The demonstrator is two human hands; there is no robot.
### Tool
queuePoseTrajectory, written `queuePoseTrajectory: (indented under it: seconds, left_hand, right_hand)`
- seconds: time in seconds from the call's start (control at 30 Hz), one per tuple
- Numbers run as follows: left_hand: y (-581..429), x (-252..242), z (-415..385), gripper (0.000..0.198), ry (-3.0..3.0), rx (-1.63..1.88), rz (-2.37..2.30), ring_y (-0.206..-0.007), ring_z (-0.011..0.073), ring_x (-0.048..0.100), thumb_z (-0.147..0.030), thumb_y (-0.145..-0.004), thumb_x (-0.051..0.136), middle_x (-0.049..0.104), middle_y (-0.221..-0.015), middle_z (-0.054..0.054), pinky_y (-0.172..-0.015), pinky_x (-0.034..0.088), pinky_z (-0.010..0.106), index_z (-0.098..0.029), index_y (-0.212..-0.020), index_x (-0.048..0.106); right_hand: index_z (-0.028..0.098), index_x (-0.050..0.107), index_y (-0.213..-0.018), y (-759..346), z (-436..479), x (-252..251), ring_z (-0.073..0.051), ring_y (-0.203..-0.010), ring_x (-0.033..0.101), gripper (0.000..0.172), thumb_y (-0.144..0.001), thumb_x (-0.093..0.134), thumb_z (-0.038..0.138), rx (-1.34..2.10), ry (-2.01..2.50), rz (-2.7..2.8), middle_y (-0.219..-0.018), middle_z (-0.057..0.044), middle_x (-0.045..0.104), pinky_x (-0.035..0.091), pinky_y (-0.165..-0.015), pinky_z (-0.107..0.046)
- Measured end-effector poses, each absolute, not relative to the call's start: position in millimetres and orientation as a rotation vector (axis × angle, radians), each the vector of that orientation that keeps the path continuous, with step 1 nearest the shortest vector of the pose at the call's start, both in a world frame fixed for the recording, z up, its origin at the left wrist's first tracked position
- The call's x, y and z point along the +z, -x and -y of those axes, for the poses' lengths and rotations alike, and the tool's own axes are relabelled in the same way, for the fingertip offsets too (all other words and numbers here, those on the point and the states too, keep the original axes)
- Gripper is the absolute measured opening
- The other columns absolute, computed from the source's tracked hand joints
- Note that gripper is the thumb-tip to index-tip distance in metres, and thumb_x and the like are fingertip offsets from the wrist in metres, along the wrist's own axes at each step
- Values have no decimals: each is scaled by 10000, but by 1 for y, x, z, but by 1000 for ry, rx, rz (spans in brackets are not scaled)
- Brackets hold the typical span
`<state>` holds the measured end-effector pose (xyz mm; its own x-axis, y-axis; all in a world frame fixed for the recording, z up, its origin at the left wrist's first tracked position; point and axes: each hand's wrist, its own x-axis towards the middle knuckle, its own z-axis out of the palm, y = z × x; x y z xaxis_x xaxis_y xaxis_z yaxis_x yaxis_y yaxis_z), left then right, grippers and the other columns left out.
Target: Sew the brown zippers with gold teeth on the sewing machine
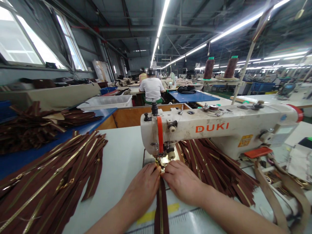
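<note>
Your left hand (143, 187) and right hand (181, 182) lay palm down on the desk (122, 162), fingers drawn together, the tips of both clamped on the top end of one brown zipper (161, 208). The two sets of fingertips nearly touched, just in front of the foot of the machine (219, 130). The zipper ran straight back from the foot toward you, between your wrists, and off the near edge.

It looked light and limp: soft woven tape on either side of a narrow line of metal teeth. The tape would likely fold or skew under uneven pressure, while the teeth give it a little stiffness lengthwise. The best hold seemed to be on the tape edges, one hand each side of the teeth and close to the foot, as you had it, so it stayed flat.

A loose heap of like zippers (48, 182) lay on the left, and another heap (214, 165) lay on the right behind the machine arm, near your right hand.
</note>
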<state>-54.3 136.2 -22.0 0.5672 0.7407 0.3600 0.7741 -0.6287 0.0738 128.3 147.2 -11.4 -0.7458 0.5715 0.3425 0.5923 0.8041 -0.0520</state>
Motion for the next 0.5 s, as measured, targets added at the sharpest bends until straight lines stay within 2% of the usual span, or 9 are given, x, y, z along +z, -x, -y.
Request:
queuePoseTrajectory:
  seconds: [0.2, 0.5]
  left_hand:
    - [53, -18, -135, 240, 2716, -470, 1342, -962, 258, 534, -38, -862, 399, 573, -1017, 122, -882, 484, 456, -102, -1004, 582]
    - [51, -16, -131, 233, 2718, -489, 1384, -914, 238, 535, -37, -864, 397, 574, -975, 98, -861, 491, 432, -119, -965, 590]
  right_hand:
    - [164, 607, -898, -128, -148, -10, -202, -914, 465, 113, -886, 495, 156, -85, 891, 2654, -906, -45, 597, 372, -824, -324]
    - [162, 610, -930, -129, -147, -11, -201, -904, 465, 122, -882, 499, 152, -78, 862, 2661, -899, -49, 599, 379, -829, -326]
